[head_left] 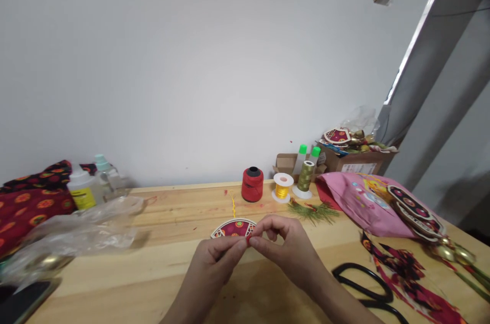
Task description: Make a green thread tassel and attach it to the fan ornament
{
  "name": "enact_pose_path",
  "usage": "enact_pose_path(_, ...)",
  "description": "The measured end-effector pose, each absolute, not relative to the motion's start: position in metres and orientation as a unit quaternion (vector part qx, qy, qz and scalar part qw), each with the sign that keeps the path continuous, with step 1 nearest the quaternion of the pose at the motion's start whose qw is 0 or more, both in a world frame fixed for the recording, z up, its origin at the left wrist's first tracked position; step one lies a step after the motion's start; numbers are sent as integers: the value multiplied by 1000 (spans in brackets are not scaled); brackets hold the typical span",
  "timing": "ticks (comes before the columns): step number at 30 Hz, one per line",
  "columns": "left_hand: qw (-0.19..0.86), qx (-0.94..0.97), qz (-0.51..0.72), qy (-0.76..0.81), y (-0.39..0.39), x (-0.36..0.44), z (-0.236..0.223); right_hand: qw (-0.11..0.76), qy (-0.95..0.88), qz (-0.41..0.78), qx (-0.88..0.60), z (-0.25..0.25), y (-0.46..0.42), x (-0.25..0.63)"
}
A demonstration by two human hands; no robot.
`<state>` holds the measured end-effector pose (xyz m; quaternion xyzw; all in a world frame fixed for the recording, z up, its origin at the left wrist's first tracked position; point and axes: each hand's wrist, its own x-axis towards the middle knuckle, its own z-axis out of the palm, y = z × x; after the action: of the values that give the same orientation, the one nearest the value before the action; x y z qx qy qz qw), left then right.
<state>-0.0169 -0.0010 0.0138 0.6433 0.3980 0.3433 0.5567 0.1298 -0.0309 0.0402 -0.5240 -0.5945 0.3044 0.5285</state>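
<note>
My left hand (218,257) and my right hand (283,245) meet over the wooden table (161,257), fingertips pinched together on a small red piece (248,238). Just behind my fingers lies a fan-shaped red and white ornament (233,227) flat on the table. A short yellow thread (233,205) lies beyond it. Further back stand a red thread spool (252,184), a yellow thread spool (282,187) and an olive-green thread cone (305,177).
Black scissors (367,288) lie at the right beside red patterned scraps (406,273). A pink cloth (363,201) carries more ornaments. A cardboard box (356,160) stands at the back right. Clear plastic (76,232), bottles (82,189), red patterned fabric (26,201) and a phone (23,301) are at the left.
</note>
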Motion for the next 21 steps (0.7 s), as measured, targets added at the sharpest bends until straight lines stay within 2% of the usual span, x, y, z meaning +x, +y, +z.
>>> enact_pose_path(6,587,611,348,401,-1,-17,14,520,-652,209,-510,39,-32,132)
enact_pose_path(12,598,594,355,404,-1,-16,15,493,-759,23,-425,39,-33,137)
enact_pose_path(14,602,595,349,401,-1,-16,15,484,-764,18,-426,39,-33,137)
enact_pose_path(21,631,582,338,385,-2,-16,13,441,-776,109,-438,42,-31,139)
